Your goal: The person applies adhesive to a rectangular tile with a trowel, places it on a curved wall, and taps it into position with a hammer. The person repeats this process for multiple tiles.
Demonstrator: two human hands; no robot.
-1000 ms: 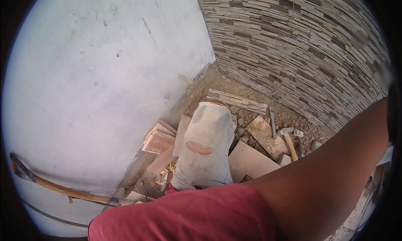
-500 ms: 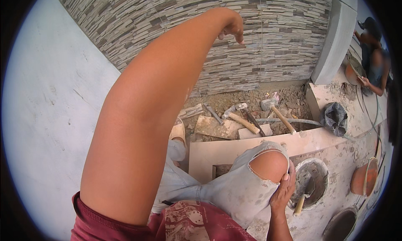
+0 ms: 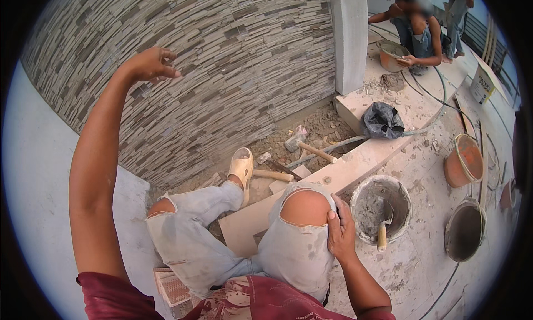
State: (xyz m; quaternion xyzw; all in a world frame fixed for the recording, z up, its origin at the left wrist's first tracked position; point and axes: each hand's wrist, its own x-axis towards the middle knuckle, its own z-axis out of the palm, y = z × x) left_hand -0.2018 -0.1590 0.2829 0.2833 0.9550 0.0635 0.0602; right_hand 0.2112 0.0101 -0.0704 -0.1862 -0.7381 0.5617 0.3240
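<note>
Stacked-stone cladding (image 3: 233, 70) looks complete, with rubble (image 3: 328, 125) left uncovered along its lower edge. The left hand (image 3: 151, 65) hangs empty, grip half-wide; the right hand (image 3: 342, 231) rests unclenched against the knee (image 3: 304, 208).

Holding left arm (image 3: 95, 170) raised forward, slightly bent at elbow (image 3: 93, 206) | angling left hand (image 3: 151, 64) rightward from wrist (image 3: 126, 74), with fingers (image 3: 166, 54) loosely curled | cupping right hand (image 3: 341, 226) against outer side of right knee (image 3: 303, 207)

this person wears a maroon short-sleeved shirt (image 3: 277, 299) with a pale print, faded blue jeans (image 3: 294, 256) ripped and frayed at both knees, and a cream clog (image 3: 241, 168) on the left foot.
</note>
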